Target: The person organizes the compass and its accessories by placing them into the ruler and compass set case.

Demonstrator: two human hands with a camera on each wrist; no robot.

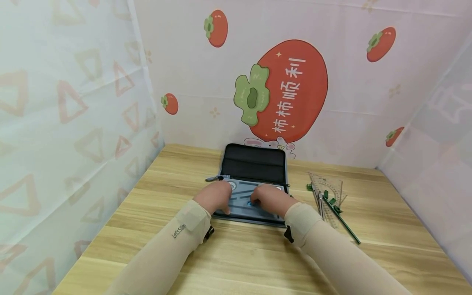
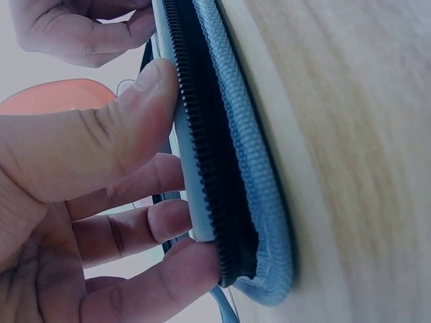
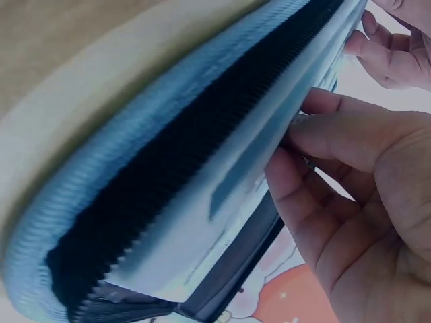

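A zip case (image 1: 254, 162) lies unfolded on the table, its black lid leaning back. In its lower half sits a grey-blue tray (image 1: 239, 208) with moulded slots and a round white piece (image 1: 232, 185) at the left. My left hand (image 1: 216, 196) rests at the tray's left side. In the left wrist view its thumb (image 2: 138, 114) lies along the tray edge, with loosely bent fingers touching the tray. My right hand (image 1: 271, 198) pinches with thumb and forefinger at a small blue piece (image 1: 252, 203) in the tray's middle, mostly hidden by the fingertips.
Right of the case lie clear set squares and a protractor (image 1: 328, 186), a metal compass (image 1: 320, 203) and a long green rod with clips (image 1: 346, 225). A zip pull strap (image 1: 212, 178) sticks out at the case's left. Fabric walls enclose the wooden table (image 1: 236, 262).
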